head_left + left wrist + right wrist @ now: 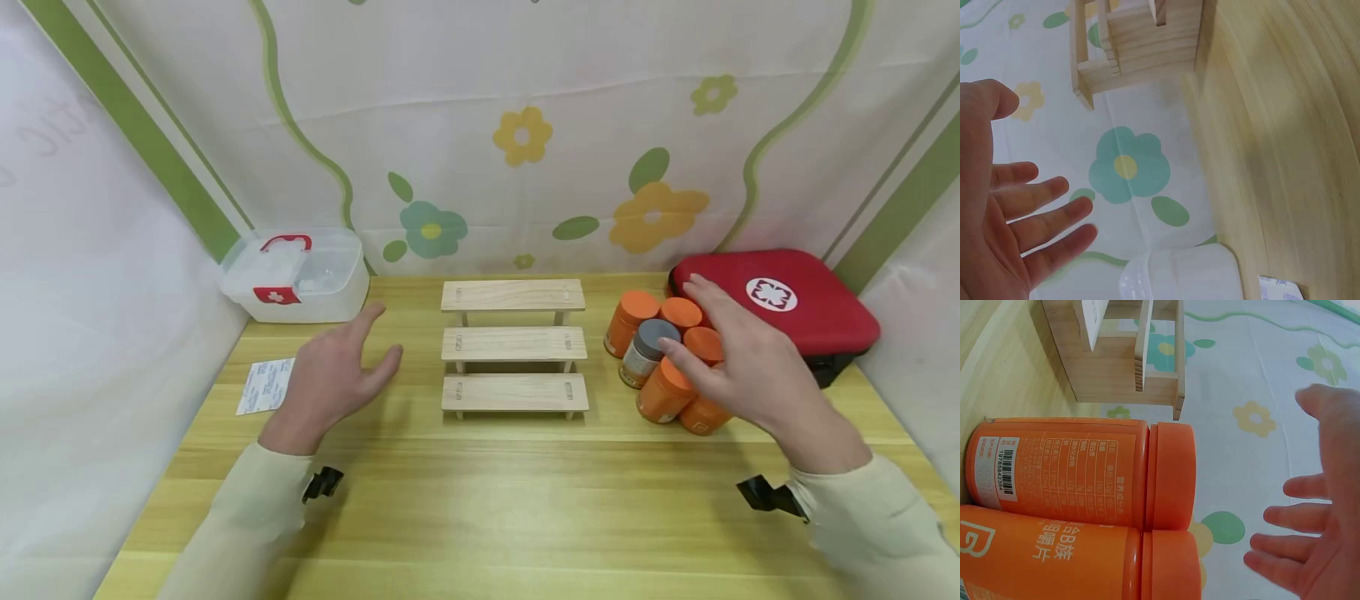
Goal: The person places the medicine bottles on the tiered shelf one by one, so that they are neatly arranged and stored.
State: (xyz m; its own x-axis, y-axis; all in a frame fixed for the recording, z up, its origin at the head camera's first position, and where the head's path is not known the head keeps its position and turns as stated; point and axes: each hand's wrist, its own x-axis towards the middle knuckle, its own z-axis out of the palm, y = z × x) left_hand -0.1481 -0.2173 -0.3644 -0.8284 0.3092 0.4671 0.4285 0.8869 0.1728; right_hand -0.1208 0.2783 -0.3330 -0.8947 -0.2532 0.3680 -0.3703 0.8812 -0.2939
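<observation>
Left hand (330, 379): raised above the left side of the desk (517, 500), slip behind its wrist, rack off to the right. Thumb stands well apart from the fingers, and the left wrist camera shows the fingers fanned. Grip loose, nothing in it.

Right hand (750, 367): over the bottles on the right, thumb side toward the rack. Grip likewise unclosed and holding nothing; fingers extended, a gap between them and the two nearest bottles in the right wrist view.

Orange bottles (663, 396): at least five, upright on the desk to the right of the rack, packed close together. Orange caps. One carries a barcode and a printed table, its neighbour a white letter mark. Grey-capped bottle (639, 367) stands at the left side of the same cluster, orange ones to its far and near sides.

Rack (513, 343): pale wood, three stepped shelves, middle of the desk toward the far edge.

Slip (264, 387): white with blue print, flat on the left, partly covered from above by the left hand. Beyond it, far left, a clear-white box (330, 292) with red handle and latch.

Red case (825, 304): far right, just beyond the bottles, round white emblem on top.

Flowered cloth (450, 75) hangs behind.
</observation>
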